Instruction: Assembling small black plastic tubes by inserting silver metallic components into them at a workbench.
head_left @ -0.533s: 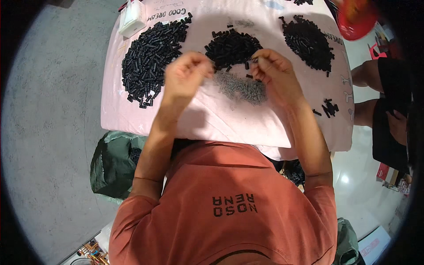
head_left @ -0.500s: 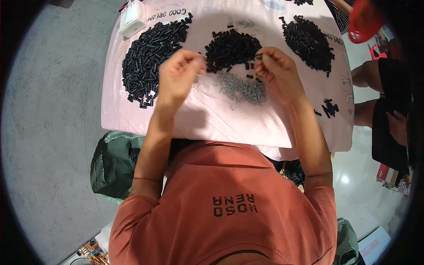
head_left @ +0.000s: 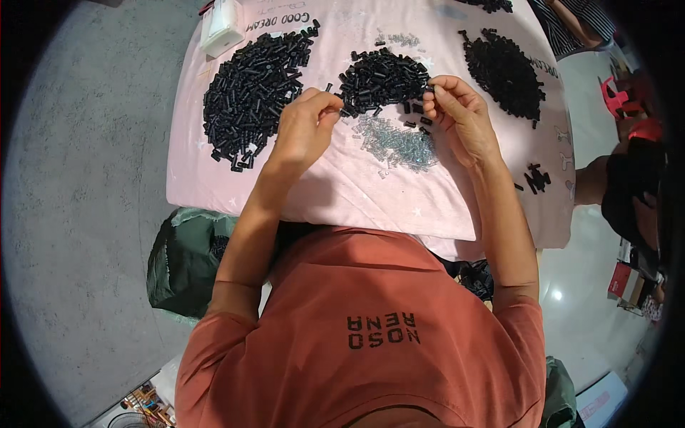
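Note:
My left hand (head_left: 307, 128) is closed in a pinch at the left edge of the middle pile of short black cylindrical pieces (head_left: 382, 77). What its fingertips hold, if anything, is too small to make out. At that pile's right edge, my right hand (head_left: 462, 118) pinches a small black piece (head_left: 430, 88) between thumb and forefinger. Between my hands lies a heap of tiny shiny grey pieces (head_left: 399, 145), spring-like in look. A larger heap of black tubular pieces (head_left: 250, 96) spreads beside my left hand. Beyond my right hand is another black heap (head_left: 505, 75).
A pink printed cloth (head_left: 371, 203) covers the table. A white box (head_left: 222, 28) stands at the far left corner. Several black pieces (head_left: 535, 178) lie near the right edge. A green bag (head_left: 189, 264) sits below the table's left side. Another person's leg (head_left: 591, 182) shows at right.
My left hand has moved a little right and down, its fingertips now lower against the middle pile. My right hand has shifted slightly right. The person at the right has moved.

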